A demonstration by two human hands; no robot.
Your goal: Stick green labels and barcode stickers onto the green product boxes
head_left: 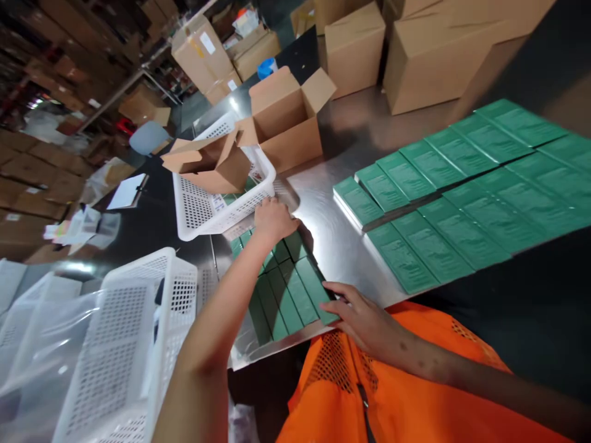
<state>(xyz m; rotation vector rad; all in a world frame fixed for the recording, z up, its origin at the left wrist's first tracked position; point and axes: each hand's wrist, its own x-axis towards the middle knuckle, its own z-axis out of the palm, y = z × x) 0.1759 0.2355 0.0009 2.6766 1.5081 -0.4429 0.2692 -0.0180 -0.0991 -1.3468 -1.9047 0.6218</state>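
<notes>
The pack block (282, 294) lies left of the pack rows (466, 206), before a basket (194, 206)

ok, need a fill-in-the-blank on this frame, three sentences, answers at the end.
1. The hand nearer the white basket beneath the open carton is the person's ____ one.
2. The right hand touches a box coloured ____.
3. The person's garment is ____.
Missing words: left; green; orange.

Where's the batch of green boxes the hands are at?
Head view, lower centre: green boxes lie on the metal table, right of the near white basket, left hand at their far end, right hand at their right edge.
</notes>
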